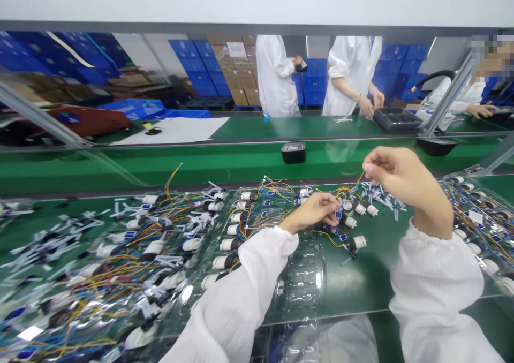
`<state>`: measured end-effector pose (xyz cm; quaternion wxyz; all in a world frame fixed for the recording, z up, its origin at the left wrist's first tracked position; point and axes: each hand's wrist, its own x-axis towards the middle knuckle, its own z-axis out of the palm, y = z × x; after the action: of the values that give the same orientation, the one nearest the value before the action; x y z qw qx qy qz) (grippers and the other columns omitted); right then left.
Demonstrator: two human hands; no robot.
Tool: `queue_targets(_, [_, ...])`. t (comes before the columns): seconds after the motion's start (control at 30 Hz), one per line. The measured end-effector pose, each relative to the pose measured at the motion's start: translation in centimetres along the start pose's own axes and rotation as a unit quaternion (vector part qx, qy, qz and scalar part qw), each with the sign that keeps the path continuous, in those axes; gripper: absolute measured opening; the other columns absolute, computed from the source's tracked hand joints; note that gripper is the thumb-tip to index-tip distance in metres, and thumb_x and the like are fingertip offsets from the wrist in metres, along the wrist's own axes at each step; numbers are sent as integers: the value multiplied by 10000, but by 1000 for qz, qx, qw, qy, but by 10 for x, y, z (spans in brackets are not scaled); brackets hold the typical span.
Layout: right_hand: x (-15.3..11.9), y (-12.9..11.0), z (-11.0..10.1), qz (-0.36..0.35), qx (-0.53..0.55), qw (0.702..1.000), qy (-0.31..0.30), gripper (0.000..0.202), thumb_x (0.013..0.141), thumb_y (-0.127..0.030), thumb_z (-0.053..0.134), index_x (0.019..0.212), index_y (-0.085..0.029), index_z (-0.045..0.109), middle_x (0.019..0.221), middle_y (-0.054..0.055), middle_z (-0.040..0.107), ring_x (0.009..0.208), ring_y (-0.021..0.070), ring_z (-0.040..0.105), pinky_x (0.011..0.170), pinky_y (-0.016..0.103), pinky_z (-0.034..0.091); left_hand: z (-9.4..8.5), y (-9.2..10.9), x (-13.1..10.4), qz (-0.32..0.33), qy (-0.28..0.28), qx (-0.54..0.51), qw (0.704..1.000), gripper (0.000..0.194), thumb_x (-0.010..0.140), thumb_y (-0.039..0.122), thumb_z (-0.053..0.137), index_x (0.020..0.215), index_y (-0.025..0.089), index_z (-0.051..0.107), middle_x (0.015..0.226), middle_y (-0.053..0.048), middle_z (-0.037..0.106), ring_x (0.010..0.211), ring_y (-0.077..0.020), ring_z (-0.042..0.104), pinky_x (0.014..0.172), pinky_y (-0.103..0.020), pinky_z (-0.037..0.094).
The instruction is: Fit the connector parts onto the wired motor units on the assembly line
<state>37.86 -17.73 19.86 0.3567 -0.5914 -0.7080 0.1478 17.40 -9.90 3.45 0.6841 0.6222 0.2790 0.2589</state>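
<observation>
My right hand (401, 178) is raised with its fingertips pinched on thin yellow wires (360, 180), which run down toward a cluster of parts. Lower and to the left, my left hand (315, 211) has its fingers closed at a small blue circuit board (339, 213). Just right of those fingers lie several small white-and-black motors (350, 222) with wires. Another motor (357, 243) rests on the green mat nearer to me. Below my left hand is a clear plastic tray (305, 269) with moulded pockets.
Wired motors (155, 248) and white strips (52, 234) cover the left side. Another filled tray (480, 218) stands at the right. Beyond the bench, a black box (293, 152) sits on a green belt (225, 165). Co-workers in white coats (349, 74) stand across from me.
</observation>
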Motion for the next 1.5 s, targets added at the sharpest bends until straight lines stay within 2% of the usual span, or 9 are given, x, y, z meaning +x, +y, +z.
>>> queue_targets(0.23, [1, 0, 3, -1, 7, 1000, -4, 141, 899, -119, 601, 793, -191, 659, 740, 31, 748, 647, 178, 680, 627, 296, 486, 3, 1, -2, 19, 4, 14, 1000, 200, 845, 306, 833, 890, 144, 726, 878, -12, 678, 730, -132, 702, 718, -290, 622])
queue_targets(0.4, [1, 1, 3, -2, 7, 1000, -5, 149, 896, -119, 605, 778, -195, 655, 720, 27, 736, 643, 180, 680, 632, 298, 492, 1, 10, -11, 3, -33, 0, 999, 309, 795, 387, 872, 915, 143, 727, 909, -32, 688, 772, -176, 732, 794, -372, 629])
queue_targets(0.57, [2, 0, 4, 2, 6, 1000, 0, 147, 891, -116, 603, 783, -199, 660, 720, 21, 740, 643, 174, 687, 630, 287, 492, -2, 11, -19, 7, -36, 13, 999, 374, 754, 347, 911, 1013, 151, 726, 893, -34, 708, 758, -160, 718, 763, -323, 582])
queue_targets(0.7, [1, -5, 4, 1, -4, 1000, 0, 156, 884, -112, 599, 771, -197, 664, 725, 21, 745, 639, 172, 680, 616, 284, 479, 2, 1, -17, 31, 24, 47, 998, 354, 736, 217, 898, 1036, 163, 719, 1062, -67, 730, 818, -145, 694, 763, -294, 562])
queue_targets(0.9, [0, -9, 8, -15, -15, 1000, -3, 131, 868, -132, 608, 769, -188, 672, 711, 33, 739, 648, 185, 670, 611, 292, 458, 8, -4, -22, 39, 139, 153, 978, 331, 872, 135, 711, 1203, 144, 725, 794, -51, 757, 756, -212, 739, 682, -313, 555])
queue_targets(1.03, [0, -9, 11, -25, -9, 1000, -5, 131, 866, -145, 597, 764, -188, 668, 675, 25, 718, 611, 174, 640, 589, 285, 438, 6, 8, -36, 52, 197, 241, 949, 268, 839, 101, 723, 1092, 168, 779, 708, -22, 750, 695, -226, 715, 681, -330, 531])
queue_targets(1.2, [-1, -10, 13, -32, -10, 999, -9, 124, 853, -134, 603, 770, -187, 678, 697, 19, 733, 608, 167, 632, 593, 278, 431, 3, 23, -48, 81, 219, 325, 917, 213, 751, 14, 770, 856, 194, 725, 662, 25, 683, 672, -198, 654, 706, -304, 491])
queue_targets(1.33, [-3, -11, 15, -43, -6, 999, -15, 126, 863, -143, 596, 777, -187, 676, 689, 17, 726, 627, 176, 651, 610, 280, 438, 4, 29, -58, 111, 231, 369, 894, 274, 760, -36, 733, 884, 201, 674, 692, 39, 611, 683, -182, 574, 735, -301, 441])
queue_targets(1.5, [-5, -9, 15, -52, -7, 999, -11, 137, 874, -147, 581, 773, -186, 666, 706, 20, 724, 622, 171, 649, 619, 283, 438, 4, 39, -68, 133, 270, 382, 874, 264, 788, -51, 684, 884, 195, 664, 845, -10, 600, 814, -217, 562, 855, -351, 429])
